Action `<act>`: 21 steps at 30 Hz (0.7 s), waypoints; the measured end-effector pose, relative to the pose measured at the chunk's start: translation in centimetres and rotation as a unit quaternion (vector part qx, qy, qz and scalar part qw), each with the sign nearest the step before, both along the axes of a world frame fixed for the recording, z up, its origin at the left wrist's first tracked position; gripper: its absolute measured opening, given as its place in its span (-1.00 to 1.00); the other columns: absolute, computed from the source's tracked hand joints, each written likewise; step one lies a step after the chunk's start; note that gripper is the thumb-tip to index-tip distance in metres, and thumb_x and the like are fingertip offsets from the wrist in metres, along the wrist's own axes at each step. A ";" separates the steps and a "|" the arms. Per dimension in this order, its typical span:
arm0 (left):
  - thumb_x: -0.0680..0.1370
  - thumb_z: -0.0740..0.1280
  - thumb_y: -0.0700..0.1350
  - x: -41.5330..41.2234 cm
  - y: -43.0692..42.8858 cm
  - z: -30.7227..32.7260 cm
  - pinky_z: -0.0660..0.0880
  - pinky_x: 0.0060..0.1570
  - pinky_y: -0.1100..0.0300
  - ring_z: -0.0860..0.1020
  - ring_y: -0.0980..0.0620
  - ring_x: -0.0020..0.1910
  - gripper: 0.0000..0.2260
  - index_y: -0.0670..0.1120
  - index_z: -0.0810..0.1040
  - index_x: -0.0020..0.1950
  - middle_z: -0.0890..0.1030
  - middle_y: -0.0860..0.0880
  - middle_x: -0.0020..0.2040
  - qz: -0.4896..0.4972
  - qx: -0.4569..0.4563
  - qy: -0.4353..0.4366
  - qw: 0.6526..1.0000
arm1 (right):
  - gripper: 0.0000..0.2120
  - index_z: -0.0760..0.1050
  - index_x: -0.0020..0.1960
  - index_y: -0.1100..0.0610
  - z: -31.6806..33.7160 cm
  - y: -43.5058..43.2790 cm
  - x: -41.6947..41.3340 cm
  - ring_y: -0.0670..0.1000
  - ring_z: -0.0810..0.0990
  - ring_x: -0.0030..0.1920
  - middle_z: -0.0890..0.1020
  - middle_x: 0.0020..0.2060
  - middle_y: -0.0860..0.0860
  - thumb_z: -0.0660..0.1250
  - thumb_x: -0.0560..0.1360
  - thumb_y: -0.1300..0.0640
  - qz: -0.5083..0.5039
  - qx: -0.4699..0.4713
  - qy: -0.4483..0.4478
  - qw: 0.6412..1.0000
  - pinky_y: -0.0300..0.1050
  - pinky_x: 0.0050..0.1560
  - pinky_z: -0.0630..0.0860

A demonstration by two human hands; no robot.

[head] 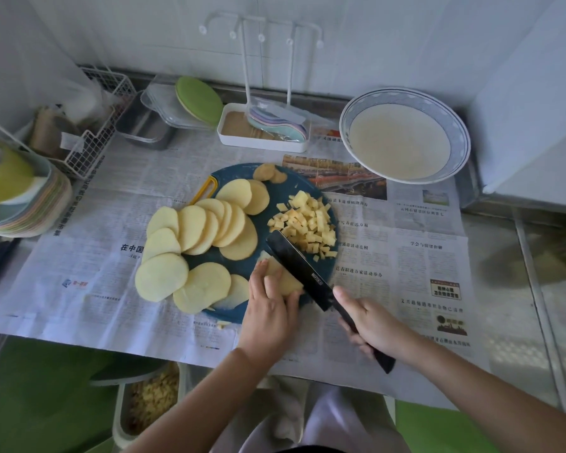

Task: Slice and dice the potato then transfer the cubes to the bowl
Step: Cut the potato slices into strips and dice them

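Both my arms reach out over one sheet of newspaper (415, 259). Down by my legs, one tub (147, 400) holds small yellow bits.

My left hand (268, 305) has its fingers curled on one potato piece (286, 281) at the near edge of the round blue cutting board (285, 191) and holds it down. My right hand (370, 322) is wrapped tight round the handle of one black knife (298, 263), with one finger stretched along the top. The blade is tilted and rests against the potato piece, just beside my left fingers.

One pile of potato cubes (307, 220) sits on the right side of the board, touching the knife tip. About thirteen round potato slices (203, 230) lie spread over the left side, some hanging off the edge. Two small end bits (270, 173) sit at the far edge.

One bowl (459, 132) with a blue rim stands far right, well apart from the cubes.
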State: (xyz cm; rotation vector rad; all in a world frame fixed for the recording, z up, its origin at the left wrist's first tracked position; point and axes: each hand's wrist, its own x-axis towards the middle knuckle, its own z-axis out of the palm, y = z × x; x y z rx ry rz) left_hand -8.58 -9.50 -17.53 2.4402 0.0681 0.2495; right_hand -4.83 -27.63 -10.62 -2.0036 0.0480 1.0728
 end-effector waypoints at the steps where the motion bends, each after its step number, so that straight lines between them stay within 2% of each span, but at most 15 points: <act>1: 0.62 0.13 0.03 -0.1 0.3 0.2 0.48 0.19 0.03 0.47 -0.27 0.24 -0.66 -0.20 0.31 0.25 0.30 -0.29 0.34 -0.008 -0.001 0.004 1.000 | -0.41 0.33 -0.32 0.13 0.2 -0.2 0.0 -0.02 0.29 -0.59 0.30 -0.58 -0.02 -0.05 0.53 -0.35 0.004 0.009 -0.001 1.000 -0.21 -0.49 0.35; 4: 0.61 0.20 -0.05 -0.3 0.9 0.3 0.37 0.24 0.16 0.43 -0.19 0.27 -0.67 -0.25 0.36 0.28 0.25 -0.23 0.38 -0.010 0.010 0.017 1.000 | -0.42 0.33 -0.35 0.12 0.8 -0.7 -0.1 -0.01 0.29 -0.59 0.31 -0.58 -0.01 -0.03 0.54 -0.33 0.010 0.017 -0.011 1.000 -0.20 -0.49 0.35; 7: 0.59 0.22 -0.07 -0.3 0.8 0.6 0.43 0.15 0.19 0.48 -0.15 0.18 -0.69 -0.23 0.38 0.25 0.30 -0.20 0.31 -0.010 0.023 0.006 1.000 | -0.43 0.30 -0.39 0.11 1.5 -1.0 -0.2 -0.01 0.28 -0.61 0.29 -0.58 0.01 -0.02 0.56 -0.31 0.017 0.024 -0.009 1.000 -0.20 -0.51 0.33; 12: 0.56 0.33 -0.15 -0.3 0.6 0.3 0.57 0.04 0.06 0.53 -0.21 0.12 -0.70 -0.28 0.43 0.22 0.39 -0.25 0.25 0.005 0.027 0.007 1.000 | -0.42 0.26 -0.38 0.14 2.4 -0.8 -0.6 0.00 0.24 -0.62 0.27 -0.59 0.04 -0.04 0.57 -0.28 0.040 0.004 -0.025 0.999 -0.20 -0.54 0.30; 18: 0.57 0.26 -0.10 -0.4 0.6 0.2 0.61 -0.02 0.01 0.54 -0.25 0.11 -0.70 -0.27 0.45 0.21 0.39 -0.27 0.27 0.001 0.048 0.005 0.999 | -0.39 0.28 -0.32 0.20 2.5 -0.3 -0.7 0.00 0.21 -0.63 0.24 -0.60 0.03 -0.07 0.54 -0.32 0.046 -0.009 -0.009 0.999 -0.23 -0.56 0.30; 21: 0.58 0.23 -0.08 -0.3 0.5 0.0 0.61 -0.01 -0.01 0.54 -0.28 0.13 -0.69 -0.28 0.45 0.20 0.40 -0.29 0.26 0.008 0.055 0.003 0.998 | -0.38 0.24 -0.38 0.15 2.4 0.3 -0.8 -0.02 0.22 -0.65 0.24 -0.64 -0.02 -0.10 0.54 -0.34 0.058 -0.037 -0.011 0.998 -0.23 -0.54 0.30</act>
